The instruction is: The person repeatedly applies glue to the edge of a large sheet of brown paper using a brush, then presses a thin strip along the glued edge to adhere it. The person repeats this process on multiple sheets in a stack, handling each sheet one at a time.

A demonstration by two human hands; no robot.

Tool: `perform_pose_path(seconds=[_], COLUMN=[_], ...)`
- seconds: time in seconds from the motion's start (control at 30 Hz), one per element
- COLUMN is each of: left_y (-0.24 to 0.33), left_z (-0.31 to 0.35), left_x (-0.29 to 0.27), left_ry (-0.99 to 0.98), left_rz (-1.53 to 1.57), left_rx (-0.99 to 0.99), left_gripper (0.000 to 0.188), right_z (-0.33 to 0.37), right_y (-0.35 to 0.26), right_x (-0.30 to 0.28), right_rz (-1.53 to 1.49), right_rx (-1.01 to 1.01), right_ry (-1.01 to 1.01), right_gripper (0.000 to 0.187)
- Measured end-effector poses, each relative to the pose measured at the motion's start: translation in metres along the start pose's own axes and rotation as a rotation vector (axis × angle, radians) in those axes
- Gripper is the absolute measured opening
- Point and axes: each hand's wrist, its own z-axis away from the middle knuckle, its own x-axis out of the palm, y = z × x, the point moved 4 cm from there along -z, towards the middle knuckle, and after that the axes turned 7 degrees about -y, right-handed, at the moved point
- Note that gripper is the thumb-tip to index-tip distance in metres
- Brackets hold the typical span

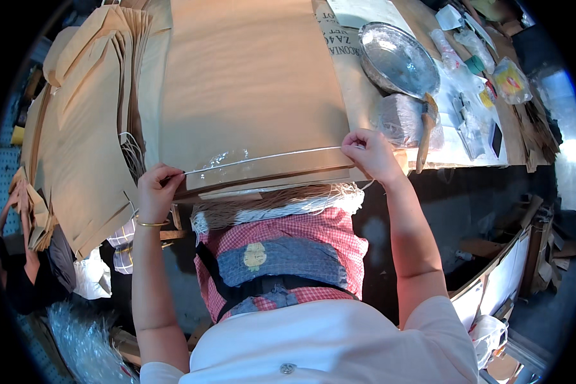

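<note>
A thin white cord (272, 157) is stretched taut between my two hands, across the near edge of a stack of brown paper (253, 77). My left hand (158, 191) pinches one end at the left corner of the stack. Past the right corner, my right hand (371, 153) pinches the cord near its other end. Wet, shiny patches (221, 158) glisten on the paper just behind the cord, toward its left half. Across my lap lies a bundle of loose cords (278, 203), over a red checked cloth with a blue patch.
At the right stand a round metal basin (399, 61) and a wooden-handled brush (427, 134) beside a plastic-wrapped block (400, 120). Folded brown paper bags (86, 121) are piled at the left. Another person's arm (24, 211) shows at the far left.
</note>
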Motion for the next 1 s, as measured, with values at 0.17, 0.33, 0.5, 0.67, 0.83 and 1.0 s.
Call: perform_pose_path(seconds=[0.17, 0.33, 0.5, 0.67, 0.83, 1.0], left_y=[0.038, 0.047, 0.03, 0.033, 0.033, 0.018], left_z=[0.006, 0.015, 0.022, 0.017, -0.001, -0.018], left_x=[0.002, 0.012, 0.021, 0.017, 0.001, 0.011], left_ry=[0.176, 0.163, -0.01, -0.228, -0.294, -0.094], left_rz=[-0.592, -0.782, -0.325, -0.278, -0.148, -0.201], left_rx=[0.289, 0.466, 0.323, 0.359, 0.183, -0.087], left_gripper=[0.016, 0.02, 0.027, 0.036, 0.028, 0.016], right_z=[0.0, 0.006, 0.009, 0.019, -0.005, -0.019], right_y=[0.01, 0.005, 0.004, -0.044, -0.025, -0.029], right_x=[0.005, 0.014, 0.02, 0.036, 0.028, 0.032], right_rz=[-0.18, -0.839, 0.063, 0.448, -0.066, -0.045], right_rx=[-0.122, 0.166, -0.059, -0.709, -0.251, 0.097], right_ry=[-0.003, -0.381, 0.214, 0.276, -0.064, 0.053], right_gripper=[0.011, 0.022, 0.031, 0.016, 0.006, 0.013])
